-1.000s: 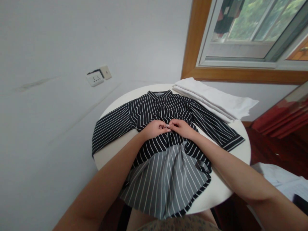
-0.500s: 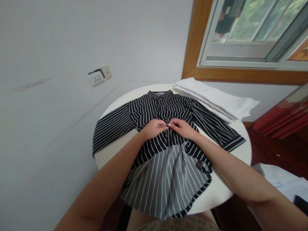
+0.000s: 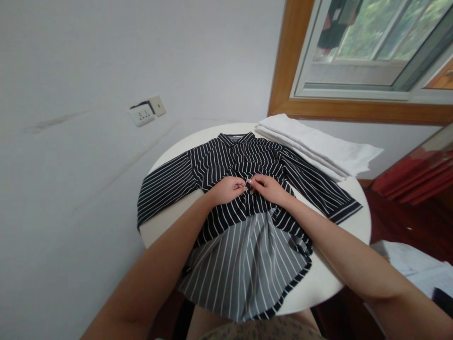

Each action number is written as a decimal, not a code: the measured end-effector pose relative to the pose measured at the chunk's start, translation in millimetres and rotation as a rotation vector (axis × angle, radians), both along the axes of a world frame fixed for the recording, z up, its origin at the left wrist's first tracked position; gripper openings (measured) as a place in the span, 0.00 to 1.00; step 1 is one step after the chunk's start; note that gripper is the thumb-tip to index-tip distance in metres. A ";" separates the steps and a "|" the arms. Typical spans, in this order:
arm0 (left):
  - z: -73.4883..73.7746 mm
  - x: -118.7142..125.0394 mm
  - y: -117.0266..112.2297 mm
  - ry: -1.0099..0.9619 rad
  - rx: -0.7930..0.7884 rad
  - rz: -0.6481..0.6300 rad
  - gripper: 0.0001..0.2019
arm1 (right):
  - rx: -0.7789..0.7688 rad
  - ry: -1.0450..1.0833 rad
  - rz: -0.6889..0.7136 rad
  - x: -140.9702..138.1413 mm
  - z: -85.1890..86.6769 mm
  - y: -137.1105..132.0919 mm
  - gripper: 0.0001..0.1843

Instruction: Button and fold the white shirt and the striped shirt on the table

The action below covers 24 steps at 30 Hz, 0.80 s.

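A black shirt with white stripes (image 3: 212, 165) lies spread on a round white table (image 3: 170, 215), collar at the far side and sleeves out to both sides. Its grey striped inner side shows at the near hem, which hangs over the table's front edge. My left hand (image 3: 230, 189) pinches the fabric along the front middle of the shirt. Close beside it, my right hand (image 3: 267, 188) pinches the front as well, fingertips almost meeting the left ones. Whatever small detail sits between the fingertips is too small to make out.
Folded white cloth (image 3: 314, 144) lies at the table's back right, touching the right sleeve. A wall with a socket (image 3: 141, 114) stands at the left and back. A wood-framed window (image 3: 354, 107) is at the upper right. White items (image 3: 414, 264) sit low at the right.
My fingertips have shifted slightly at the shirt's front, the right ones drawing a little apart from the left. The shirt lies almost as before.
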State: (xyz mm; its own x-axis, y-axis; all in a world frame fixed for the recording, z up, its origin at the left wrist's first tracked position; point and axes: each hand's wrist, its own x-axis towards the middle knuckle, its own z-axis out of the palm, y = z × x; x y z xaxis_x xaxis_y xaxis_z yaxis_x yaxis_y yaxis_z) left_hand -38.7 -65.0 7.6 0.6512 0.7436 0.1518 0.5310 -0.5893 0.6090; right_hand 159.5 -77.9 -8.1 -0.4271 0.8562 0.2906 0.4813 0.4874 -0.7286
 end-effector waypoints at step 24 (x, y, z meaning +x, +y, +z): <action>3.5 -1.2 -0.9 -0.005 -0.031 -0.011 0.10 | 0.009 -0.047 0.052 -0.1 -5.8 3.5 0.25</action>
